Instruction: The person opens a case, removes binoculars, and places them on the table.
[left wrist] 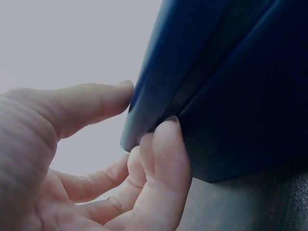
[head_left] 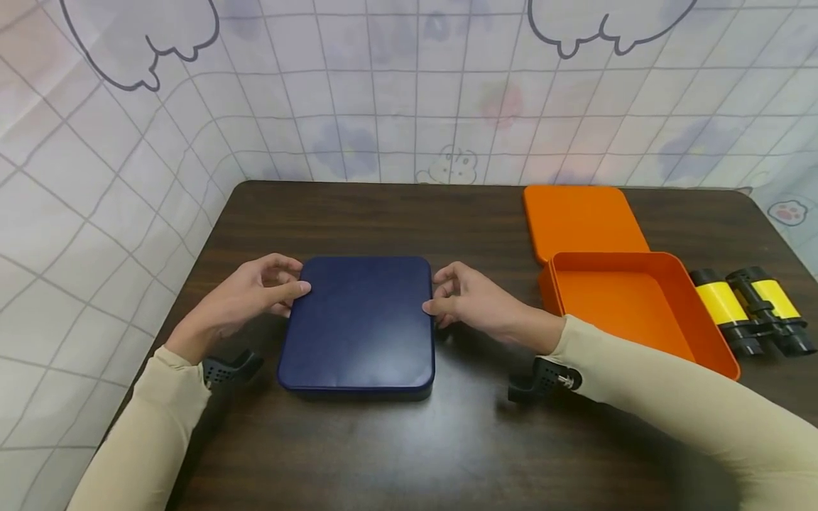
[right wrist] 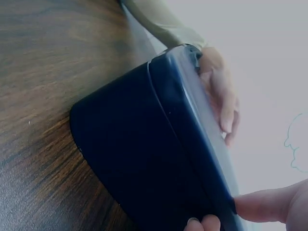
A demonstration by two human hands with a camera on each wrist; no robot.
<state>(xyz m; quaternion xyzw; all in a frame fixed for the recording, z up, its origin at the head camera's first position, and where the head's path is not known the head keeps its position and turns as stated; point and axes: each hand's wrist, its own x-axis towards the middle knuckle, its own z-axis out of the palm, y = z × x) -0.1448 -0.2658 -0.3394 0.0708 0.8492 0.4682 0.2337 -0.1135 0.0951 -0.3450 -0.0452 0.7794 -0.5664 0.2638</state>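
A dark blue rectangular box [right wrist: 130, 139] with its lid [head_left: 364, 319] on top lies on the table, left of the middle. At the lid's left edge my left hand [head_left: 252, 291] pinches the rim; in the left wrist view the thumb [left wrist: 96, 101] presses the edge from above and curled fingertips sit under the rim at the seam. My right hand [head_left: 473, 301] grips the opposite edge, its thumb [right wrist: 264, 204] on the top and fingertips at the side wall. The lid looks slightly raised on the left side. The inside of the box is hidden.
An orange box [head_left: 626, 305] stands open at the right, partly behind my right sleeve. Its flat orange lid [head_left: 584, 220] lies behind it. Yellow and black binoculars [head_left: 754, 309] rest at the far right. The dark wooden table [head_left: 383, 454] meets a patterned cloth [head_left: 396, 92] at the back.
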